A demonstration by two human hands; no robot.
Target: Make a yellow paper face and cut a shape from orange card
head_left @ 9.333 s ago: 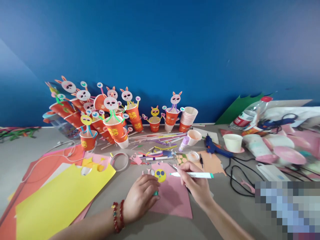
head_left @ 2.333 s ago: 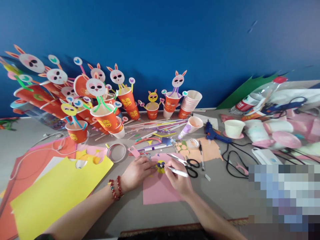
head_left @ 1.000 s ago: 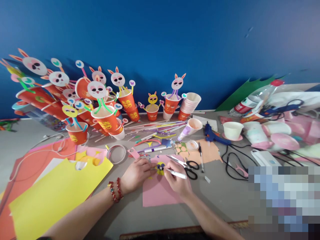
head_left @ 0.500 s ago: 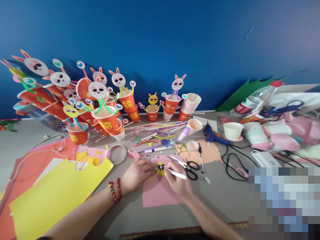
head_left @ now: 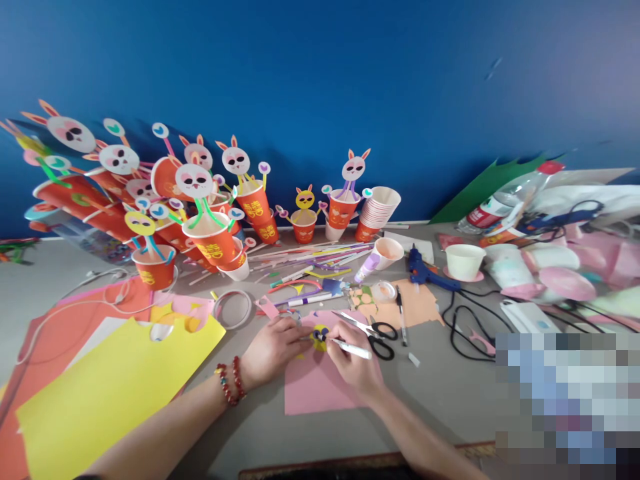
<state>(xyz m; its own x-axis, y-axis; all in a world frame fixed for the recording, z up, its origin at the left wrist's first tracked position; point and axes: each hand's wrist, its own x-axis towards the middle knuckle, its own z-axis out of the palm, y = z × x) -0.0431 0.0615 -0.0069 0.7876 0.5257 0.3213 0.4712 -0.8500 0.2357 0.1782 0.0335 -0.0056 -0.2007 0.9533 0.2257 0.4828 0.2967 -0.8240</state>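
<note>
Head view: right hand (head_left: 353, 365) grip closed on the pen (head_left: 354, 348), left hand (head_left: 273, 347) open, pinning the yellow face (head_left: 318, 337); any shift could smear ink.

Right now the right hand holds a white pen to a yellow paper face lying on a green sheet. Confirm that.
One detail is off: the sheet is pink, not green. In the head view the right hand holds the white pen to the yellow paper face, which lies on the pink sheet.

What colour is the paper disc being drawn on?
The paper disc under the pen is yellow; head view.
</note>
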